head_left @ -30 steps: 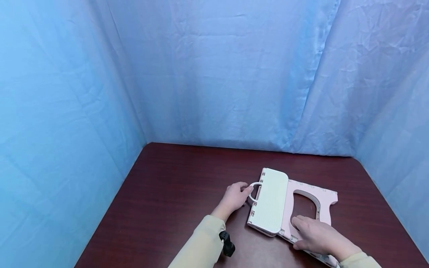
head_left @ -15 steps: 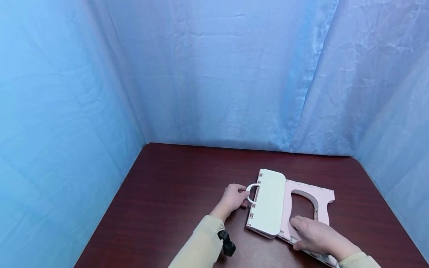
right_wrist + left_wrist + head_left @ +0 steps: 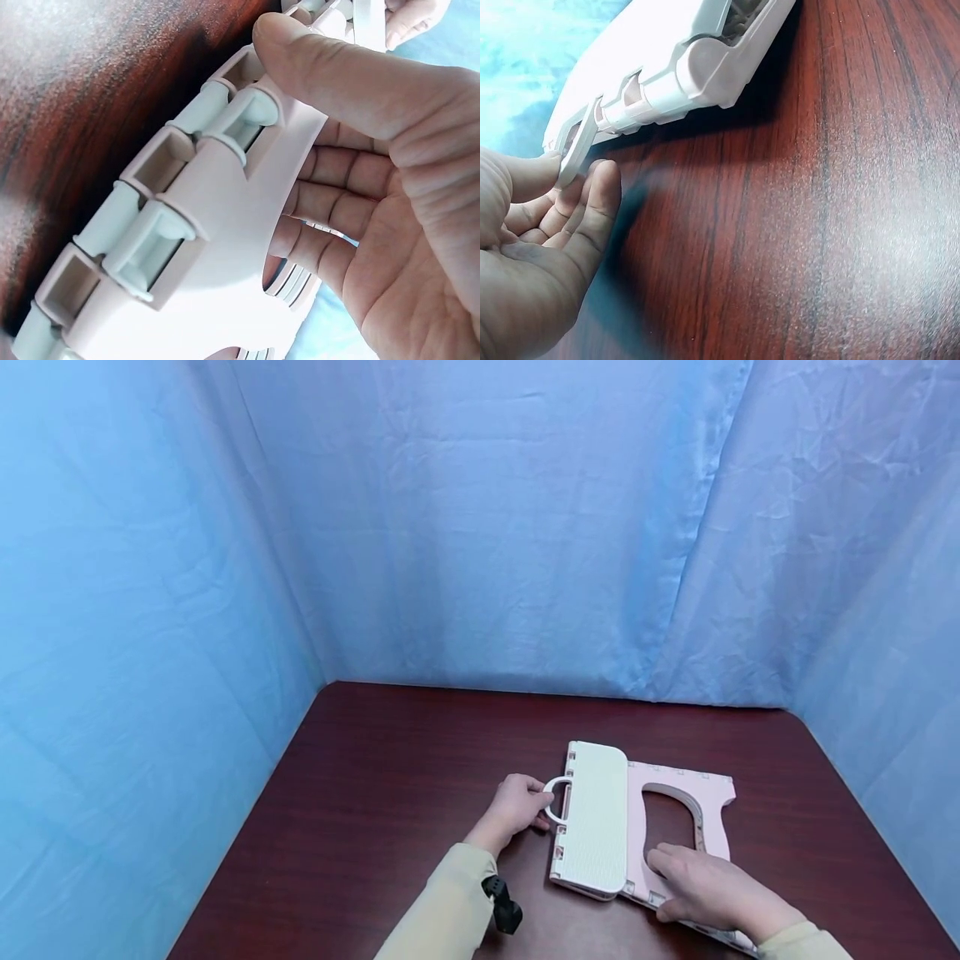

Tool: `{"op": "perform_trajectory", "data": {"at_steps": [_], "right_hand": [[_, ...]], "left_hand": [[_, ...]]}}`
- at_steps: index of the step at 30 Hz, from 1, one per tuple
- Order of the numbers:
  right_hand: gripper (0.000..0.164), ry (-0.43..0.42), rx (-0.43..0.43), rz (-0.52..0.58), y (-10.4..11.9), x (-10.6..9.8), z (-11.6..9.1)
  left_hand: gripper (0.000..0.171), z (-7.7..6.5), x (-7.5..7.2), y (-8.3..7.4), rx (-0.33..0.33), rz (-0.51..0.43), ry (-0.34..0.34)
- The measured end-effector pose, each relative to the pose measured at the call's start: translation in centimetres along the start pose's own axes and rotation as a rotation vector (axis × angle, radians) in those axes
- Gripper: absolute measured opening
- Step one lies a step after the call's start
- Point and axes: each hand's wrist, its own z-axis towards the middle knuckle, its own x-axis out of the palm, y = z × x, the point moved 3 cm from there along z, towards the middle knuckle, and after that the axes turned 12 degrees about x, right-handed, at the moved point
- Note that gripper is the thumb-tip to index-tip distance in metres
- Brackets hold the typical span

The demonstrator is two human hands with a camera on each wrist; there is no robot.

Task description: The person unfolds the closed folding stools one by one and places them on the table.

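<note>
A folding step stool lies folded on its side on the table, with a white textured top (image 3: 596, 818) and a pale pink leg panel (image 3: 716, 787) that has a large arched opening. My left hand (image 3: 512, 812) pinches the stool's white loop handle (image 3: 577, 154) between thumb and fingers at its left edge. On the near side, my right hand (image 3: 712, 890) grips the pink leg panel, fingers through the opening and thumb over the hinged outer edge (image 3: 161, 187). Light green hinge pieces (image 3: 150, 251) run along that edge, close up in the right wrist view.
The dark reddish wood table (image 3: 390, 760) has rounded far corners. Blue curtains (image 3: 480, 527) hang behind it and along both sides. A black strap (image 3: 502, 903) sits on the left sleeve.
The stool has shifted a little to the left, and my left hand has moved slightly left and toward me with the handle. My right hand stays almost in place on the leg panel.
</note>
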Motion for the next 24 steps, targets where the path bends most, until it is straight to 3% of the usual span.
{"op": "perform_trajectory", "data": {"at_steps": [18, 24], "right_hand": [[0.044, -0.029, -0.054, -0.026, -0.01, -0.48, 0.07], [0.043, -0.047, -0.072, -0.027, -0.09, -0.44, 0.02]], "left_hand": [[0.009, -0.29, -0.68, 0.14, -0.032, -0.056, -0.016], [0.01, -0.49, -0.85, -0.13, -0.03, -0.052, -0.053]]}}
